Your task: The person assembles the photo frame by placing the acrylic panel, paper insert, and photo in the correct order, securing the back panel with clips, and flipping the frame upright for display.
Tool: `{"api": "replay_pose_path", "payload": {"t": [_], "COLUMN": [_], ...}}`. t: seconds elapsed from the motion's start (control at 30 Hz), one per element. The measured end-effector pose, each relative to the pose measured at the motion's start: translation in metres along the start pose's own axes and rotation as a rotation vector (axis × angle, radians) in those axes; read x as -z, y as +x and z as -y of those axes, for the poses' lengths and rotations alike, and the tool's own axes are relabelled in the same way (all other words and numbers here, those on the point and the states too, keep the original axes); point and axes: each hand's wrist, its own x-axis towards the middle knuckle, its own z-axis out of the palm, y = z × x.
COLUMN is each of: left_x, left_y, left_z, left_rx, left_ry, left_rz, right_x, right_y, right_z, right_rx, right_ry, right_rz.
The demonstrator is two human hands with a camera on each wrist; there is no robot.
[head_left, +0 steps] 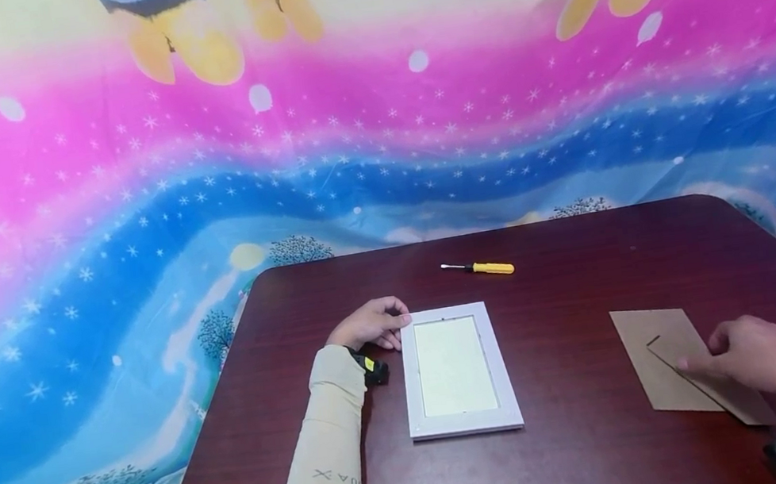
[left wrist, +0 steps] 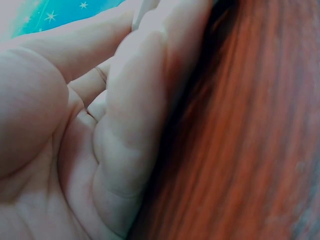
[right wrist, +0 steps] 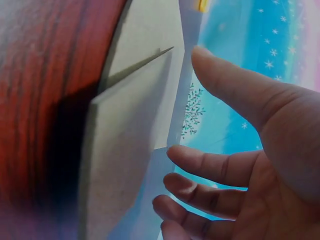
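Note:
A white picture frame point(head_left: 465, 423) with a pale panel inside its opening lies on the dark red-brown table. My left hand point(head_left: 372, 325) pinches the frame's upper left corner, thumb on top and the other fingers at the side; in the left wrist view a sliver of white edge shows at the fingertips. Farther right is a brown backing board point(head_left: 650, 372) with a stand flap point(right wrist: 125, 120) raised from its face. Over the flap's right side hovers my right hand point(head_left: 767, 354), its thumb and fingers spread apart and relaxed in the right wrist view, beside the board.
A screwdriver point(head_left: 491, 268) with a yellow handle lies behind the frame, near the table's point(head_left: 555, 319) far edge. Behind the table hangs a pink and blue printed cloth point(head_left: 360, 125). Each wrist carries a small black camera.

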Motion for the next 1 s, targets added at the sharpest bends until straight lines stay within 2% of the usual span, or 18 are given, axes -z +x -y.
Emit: {"api": "replay_pose_path", "payload": {"t": [0.13, 0.4, 1.0], "left_x": [0.0, 0.0, 0.001], "left_y": [-0.001, -0.001, 0.0], "left_z": [-0.001, -0.001, 0.0], "left_rx": [-0.004, -0.002, -0.006], "left_ry": [-0.005, -0.002, -0.012], "left_rz": [0.001, 0.0, 0.006], "right_x": [-0.007, -0.012, -0.013], "right_y": [0.0, -0.003, 0.001], "right_z": [-0.004, -0.004, -0.002], "right_rx": [0.045, 0.073, 0.05], "right_ry": [0.011, 0.018, 0.034], "right_rz": [0.01, 0.024, 0.025]}}
